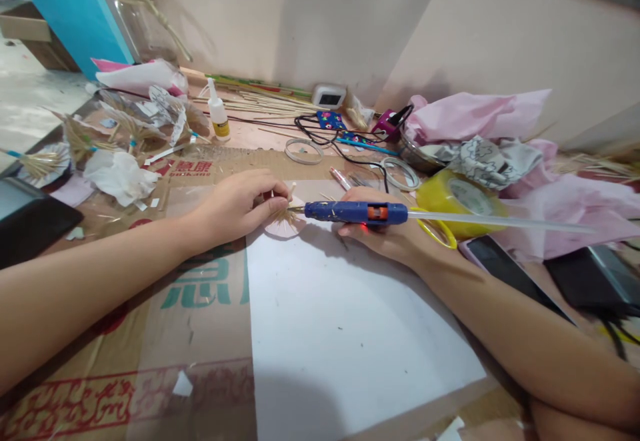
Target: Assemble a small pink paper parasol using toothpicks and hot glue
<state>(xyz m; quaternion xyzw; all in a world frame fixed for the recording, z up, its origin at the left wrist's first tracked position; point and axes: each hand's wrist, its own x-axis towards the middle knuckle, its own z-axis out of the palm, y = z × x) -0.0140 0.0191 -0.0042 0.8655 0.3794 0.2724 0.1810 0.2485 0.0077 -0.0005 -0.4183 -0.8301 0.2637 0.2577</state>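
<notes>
My right hand (380, 234) is wrapped round a blue hot glue gun (345, 212), with a red light glowing beneath it. A long clear glue stick (500, 219) sticks out of its back end. The nozzle points left and meets a small fan of straw-like sticks on a round pale paper piece (286, 226). My left hand (250, 204) pinches this piece at its upper part. Whether the nozzle tip touches the sticks cannot be made out. Under both hands lies a white sheet of paper (350, 334).
Finished-looking straw fans with paper (45, 161) lie at the left, near a small glue bottle (218, 113). Yellow tape (455, 204), a phone (510, 271) and pink paper (480, 114) are at the right. Cardboard (200, 361) covers the table; a wall stands behind.
</notes>
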